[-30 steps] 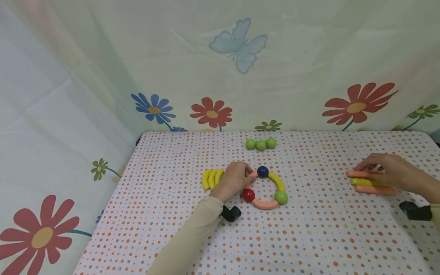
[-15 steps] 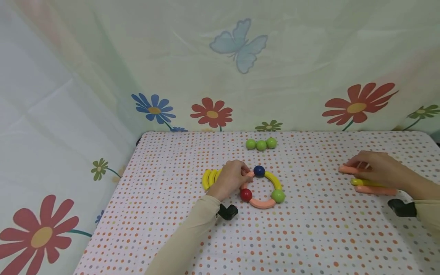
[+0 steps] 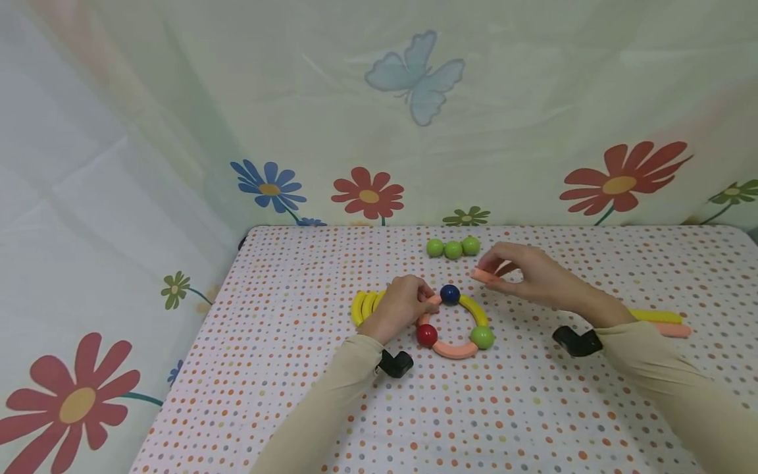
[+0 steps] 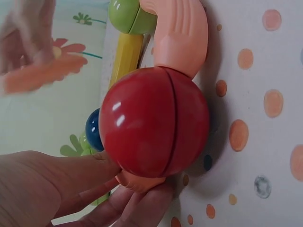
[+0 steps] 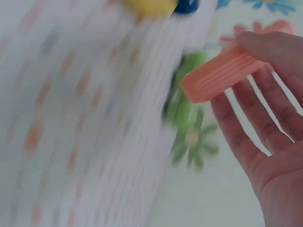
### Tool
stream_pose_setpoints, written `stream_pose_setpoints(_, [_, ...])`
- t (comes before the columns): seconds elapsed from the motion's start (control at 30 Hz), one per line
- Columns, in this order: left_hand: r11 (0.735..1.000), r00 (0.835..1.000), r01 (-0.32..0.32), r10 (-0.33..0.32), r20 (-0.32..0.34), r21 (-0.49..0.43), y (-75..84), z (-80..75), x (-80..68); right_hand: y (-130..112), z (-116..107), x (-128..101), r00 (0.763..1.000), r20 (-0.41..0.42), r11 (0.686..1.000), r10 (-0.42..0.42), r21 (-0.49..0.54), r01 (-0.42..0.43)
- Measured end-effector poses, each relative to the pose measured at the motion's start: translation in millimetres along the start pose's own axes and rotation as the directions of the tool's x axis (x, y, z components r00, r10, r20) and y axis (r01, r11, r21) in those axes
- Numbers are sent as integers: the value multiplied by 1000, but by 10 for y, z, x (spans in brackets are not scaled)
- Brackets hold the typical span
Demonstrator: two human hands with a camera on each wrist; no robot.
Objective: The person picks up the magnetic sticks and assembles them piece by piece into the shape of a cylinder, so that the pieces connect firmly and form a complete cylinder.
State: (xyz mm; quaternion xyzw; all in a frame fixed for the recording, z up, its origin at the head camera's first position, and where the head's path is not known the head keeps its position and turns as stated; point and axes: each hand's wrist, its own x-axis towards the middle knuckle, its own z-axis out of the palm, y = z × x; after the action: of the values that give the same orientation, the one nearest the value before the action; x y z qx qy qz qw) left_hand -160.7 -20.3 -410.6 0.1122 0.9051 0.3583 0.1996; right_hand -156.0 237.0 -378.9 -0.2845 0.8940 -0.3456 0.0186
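Observation:
A ring of balls and curved sticks lies on the table: a blue ball (image 3: 450,294), a yellow curved stick (image 3: 474,311), a green ball (image 3: 482,338), an orange curved stick (image 3: 454,350) and a red ball (image 3: 426,336). My left hand (image 3: 398,306) pinches the ring's other orange curved stick (image 3: 434,301), between the red and blue balls; the left wrist view shows thumb and fingers around it under the red ball (image 4: 154,123). Raised right of the blue ball, my right hand (image 3: 535,276) holds a straight orange stick (image 5: 227,75) between thumb and fingers.
Several yellow curved sticks (image 3: 365,307) lie left of the ring, partly behind the left hand. Three green balls (image 3: 453,249) sit in a row at the back. A straight yellow stick (image 3: 657,316) and an orange one (image 3: 674,330) lie at right, partly covered by the right arm.
My right hand has lifted the straight orange stick from the group at right and carried it left, close to the ring. The left hand keeps its hold; the ring has shifted only slightly.

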Motion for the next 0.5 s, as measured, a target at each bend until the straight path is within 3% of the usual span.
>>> stream_pose_setpoints(0.1, [1000,1000,4,-4,-2,15,5,18,7,-98,119,124,1000,-29,990,-7,138,11])
stream_pose_setpoints(0.27, [1000,1000,1,-1,-4,24,4,32,20,-121,287,238,993,-110,949,38,316,-1])
stream_pose_setpoints(0.5, [1000,1000,12,-12,-8,11,1,17,8,-63,413,298,985,-137,888,102,459,-29])
